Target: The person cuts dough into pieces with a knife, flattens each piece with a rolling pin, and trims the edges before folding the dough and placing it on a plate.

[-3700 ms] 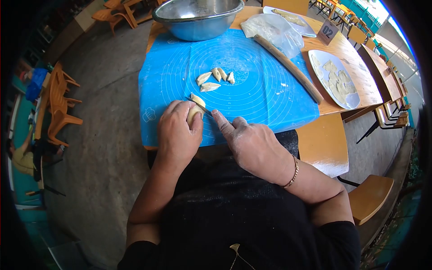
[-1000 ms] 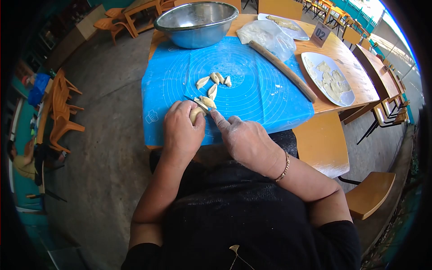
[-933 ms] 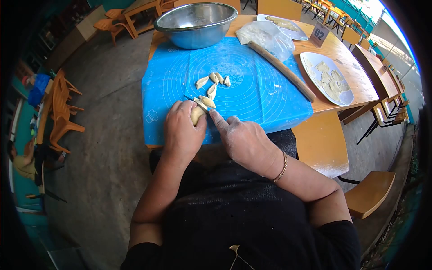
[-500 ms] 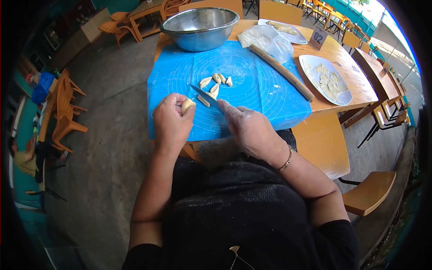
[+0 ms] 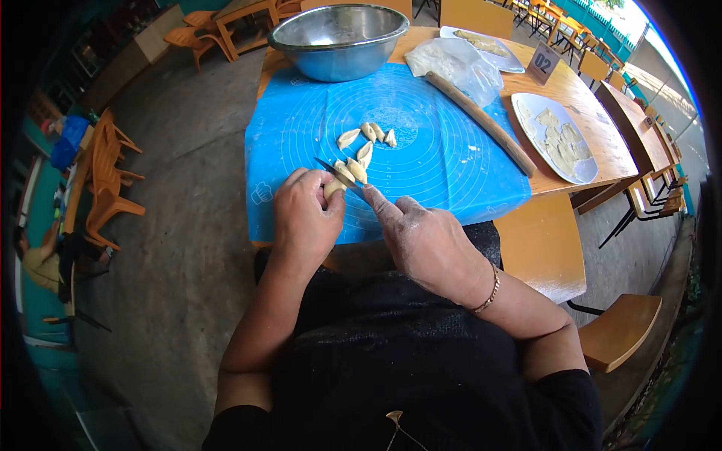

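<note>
My left hand (image 5: 307, 214) is closed around a piece of dough (image 5: 332, 189) on the near side of the blue baking mat (image 5: 289, 113). In my right hand (image 5: 425, 237), dusted with flour, is a knife (image 5: 340, 175). Its blade lies across the dough just beyond my left fingertips. Past the blade sit cut dough pieces (image 5: 364, 155), some touching one another. Several more lie a little farther up the mat, near its printed circles. My fingers hide much of the dough and the knife's handle.
A steel bowl (image 5: 338, 56) stands at the mat's far edge. To the right are a wooden rolling pin (image 5: 481, 124), a plastic bag (image 5: 459, 68), a white plate of flattened dough (image 5: 526, 124), another plate (image 5: 515, 64) and a number card (image 5: 542, 63). Chairs surround the table.
Both hands have come together; my left hand has moved right with the dough, up to the knife. The blade now rests across the dough, where before it was apart from it.
</note>
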Demonstrator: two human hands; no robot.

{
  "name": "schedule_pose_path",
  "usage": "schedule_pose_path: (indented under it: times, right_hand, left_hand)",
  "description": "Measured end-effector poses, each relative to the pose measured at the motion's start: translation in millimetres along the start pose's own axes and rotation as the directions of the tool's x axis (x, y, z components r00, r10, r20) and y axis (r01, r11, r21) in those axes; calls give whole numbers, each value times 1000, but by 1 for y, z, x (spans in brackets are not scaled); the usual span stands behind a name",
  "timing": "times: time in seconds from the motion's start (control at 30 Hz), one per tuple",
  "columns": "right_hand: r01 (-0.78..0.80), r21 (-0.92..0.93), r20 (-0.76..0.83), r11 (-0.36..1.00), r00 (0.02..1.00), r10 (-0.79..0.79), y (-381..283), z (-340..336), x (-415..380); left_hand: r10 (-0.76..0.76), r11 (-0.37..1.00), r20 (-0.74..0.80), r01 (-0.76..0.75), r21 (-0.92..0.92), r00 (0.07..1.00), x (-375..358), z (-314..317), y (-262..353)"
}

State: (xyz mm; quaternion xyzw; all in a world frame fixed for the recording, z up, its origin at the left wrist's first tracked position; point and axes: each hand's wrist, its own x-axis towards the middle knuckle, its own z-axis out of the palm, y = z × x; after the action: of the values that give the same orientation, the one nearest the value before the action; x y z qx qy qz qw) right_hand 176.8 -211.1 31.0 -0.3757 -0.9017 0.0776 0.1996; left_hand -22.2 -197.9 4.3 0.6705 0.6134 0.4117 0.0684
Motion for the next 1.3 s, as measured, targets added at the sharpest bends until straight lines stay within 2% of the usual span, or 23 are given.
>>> schedule_pose_path:
  times: [0.17,0.27,0.4,0.5,0.57,0.63,0.7,0.77,0.9,1.07,1.3]
  right_hand:
    - [59,-57,12,997,998,-58,-1,2,4]
    - [-22,-83,96,996,995,30,-1,8,8]
    - [-43,-96,64,994,997,50,0,17,4]
    - [-46,-7,-3,999,999,46,8,17,-2]
    - [-48,74,-5,996,999,49,15,15,-5]
    - [-59,130,-4,990,998,60,19,15,-7]
    - [-41,168,-70,985,996,54,22,14,-9]
    - [-40,159,-77,986,996,52,15,10,-11]
    - [-24,86,-93,996,995,32,-2,0,-17]
    - [29,3,-28,1000,999,-29,-4,-5,-22]
    - [69,-52,38,996,997,-67,1,-11,-19]
  left_hand:
    - [71,994,7,-72,82,997,-1,4,-2]
    - [103,990,-9,-102,102,995,-3,5,-1]
    - [142,988,-30,-140,70,989,-10,3,2]
    - [113,989,-34,-109,101,993,-13,-4,2]
    - [-38,999,16,38,-7,999,-13,-8,1]
    - [-91,993,27,93,-70,995,-13,-10,-2]
    - [-134,981,51,140,-134,990,-14,-10,-4]
    - [-139,958,41,145,-249,989,-15,-7,-9]
    - [-140,955,52,149,-257,989,-14,-3,-8]
    - [-121,982,52,127,-143,991,-11,-7,6]
    - [-122,987,41,126,-103,992,-9,-6,8]
